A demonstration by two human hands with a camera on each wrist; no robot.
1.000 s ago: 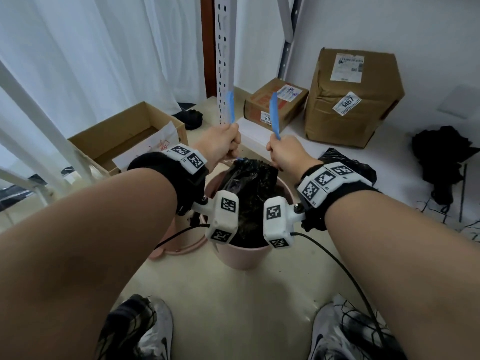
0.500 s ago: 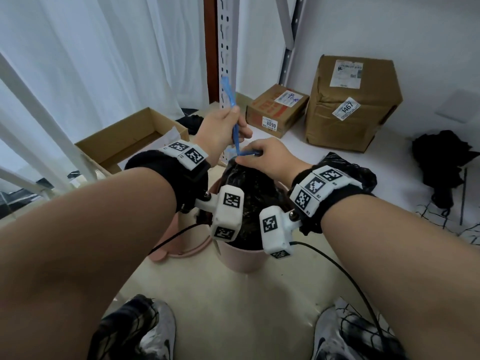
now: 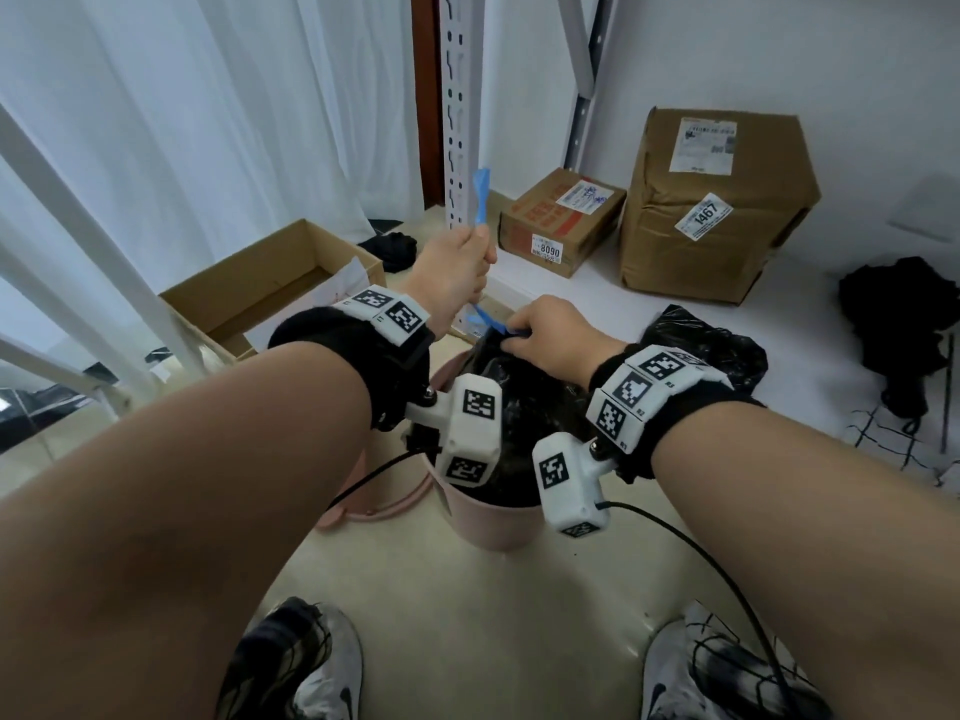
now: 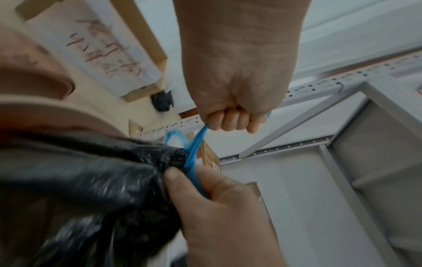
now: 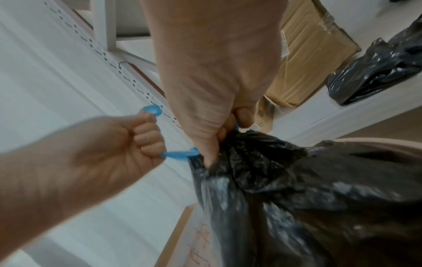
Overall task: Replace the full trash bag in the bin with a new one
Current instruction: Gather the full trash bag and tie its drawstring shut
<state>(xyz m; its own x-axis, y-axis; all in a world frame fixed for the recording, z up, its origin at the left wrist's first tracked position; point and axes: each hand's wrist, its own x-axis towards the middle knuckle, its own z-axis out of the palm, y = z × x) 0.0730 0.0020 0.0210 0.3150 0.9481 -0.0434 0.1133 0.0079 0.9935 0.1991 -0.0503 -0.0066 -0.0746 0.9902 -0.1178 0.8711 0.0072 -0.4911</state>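
A full black trash bag (image 3: 524, 407) sits in the pink bin (image 3: 483, 522) on the floor between my feet. My left hand (image 3: 457, 272) is a fist round the blue drawstring (image 3: 480, 200), held up and left of the bag. In the left wrist view the blue drawstring (image 4: 196, 144) runs taut from my left hand (image 4: 230, 119) to the bag's gathered neck (image 4: 173, 157). My right hand (image 3: 545, 335) pinches that neck and the string there, as the right wrist view shows of the right hand (image 5: 217, 126). A second crumpled black bag (image 3: 701, 350) lies on the low shelf.
An open cardboard box (image 3: 270, 288) stands left of the bin. Two sealed boxes (image 3: 561, 220) (image 3: 717, 200) sit on the low white shelf behind it, by a perforated shelf post (image 3: 457, 122). A pink ring (image 3: 374, 506) lies beside the bin. A black heap (image 3: 893, 314) lies far right.
Both hands held blue drawstring ends upright side by side. My right hand has dropped onto the bag's neck, and my left hand has pulled its string up and to the left.
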